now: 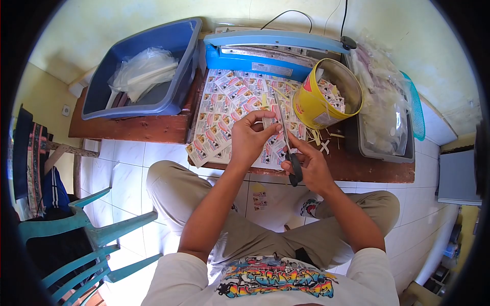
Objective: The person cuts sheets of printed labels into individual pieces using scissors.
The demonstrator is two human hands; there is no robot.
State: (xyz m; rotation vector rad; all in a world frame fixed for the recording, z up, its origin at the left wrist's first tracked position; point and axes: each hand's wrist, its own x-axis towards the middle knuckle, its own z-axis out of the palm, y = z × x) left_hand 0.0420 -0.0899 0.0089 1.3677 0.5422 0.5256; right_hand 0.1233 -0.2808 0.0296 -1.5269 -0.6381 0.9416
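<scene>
Left grip (pixel 250 136) pinches printed paper (pixel 267 122); likely light, easily creased, best held by its edge; right grip (pixel 312 166) curls around black-handled scissors (pixel 294 167) above the counter (pixel 375 172).

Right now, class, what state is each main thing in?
Scissors, gripped in right hand; blade gap unclear
Printed strip, pinched in left hand
Printed sheets, spread, overlapping
Yellow bucket, open, holding cut pieces
Blue bin, open, holding plastic bags
Gray tray, piled with plastic packaging
</scene>
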